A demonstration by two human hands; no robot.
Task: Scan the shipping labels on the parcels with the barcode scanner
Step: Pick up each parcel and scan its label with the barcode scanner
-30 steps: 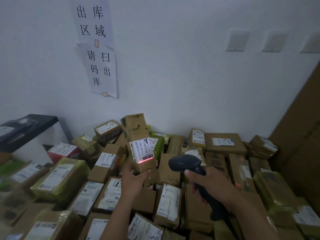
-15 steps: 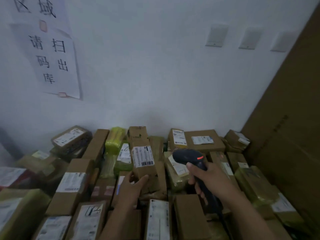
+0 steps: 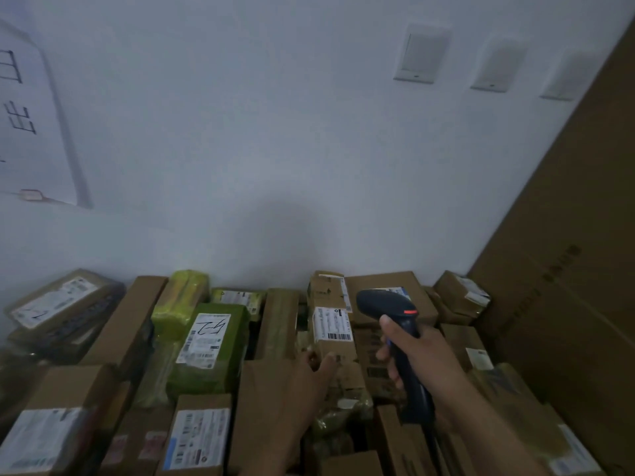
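- A white wall (image 3: pixel 292 132) is filling the background, and a paper sign (image 3: pixel 31 125) is hanging on it far left of the narrow brown parcel (image 3: pixel 335 350).
- A heap of parcels is lying along the wall's foot; a green wrapped parcel (image 3: pixel 220 365) with a handwritten label is lying left of the narrow brown parcel.
- The narrow brown parcel is lying in the middle of the heap, its shipping label (image 3: pixel 332 323) facing up.
- The left hand (image 3: pixel 292 393) is reaching to that parcel's near end, fingers (image 3: pixel 329 359) fairly straight and loosely apart, tips touching the cardboard.
- The barcode scanner (image 3: pixel 388 305) is hovering just right of the parcel, its head level with the label.
- The right hand (image 3: pixel 424 364) is gripping the scanner's handle, fingers (image 3: pixel 382 354) clamped round it.
- A large cardboard sheet (image 3: pixel 567 269) is leaning far right of the parcel.
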